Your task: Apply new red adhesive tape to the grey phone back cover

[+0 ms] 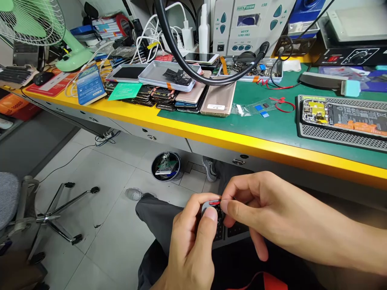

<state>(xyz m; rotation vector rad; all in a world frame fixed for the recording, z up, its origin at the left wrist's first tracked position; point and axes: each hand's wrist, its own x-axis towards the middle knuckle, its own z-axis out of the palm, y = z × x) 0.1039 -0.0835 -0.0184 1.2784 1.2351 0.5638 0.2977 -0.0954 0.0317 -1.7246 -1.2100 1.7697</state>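
Over my lap, my left hand [193, 241] grips the edge of a grey-rimmed phone frame [206, 206], thumb on the near face and fingers behind. Its rounded corner shows above my thumb; a dark perforated part lies below, partly covered by my hands. Along the top edge runs a thin red tape strip [214, 202]. The thumb and forefinger of my right hand [256, 201] pinch together at the strip's right end, where the fingertips hide the contact. A red piece of fabric or strap [272, 281] lies low in front of me.
The workbench [266, 147] has a yellow edge and green mat. On it are an opened phone [341, 117] on a perforated tray, stacked phones [217, 98], a curled red strip [285, 106] and a soldering station [250, 24]. A bin [152, 169] and a chair base [46, 217] stand on the floor.
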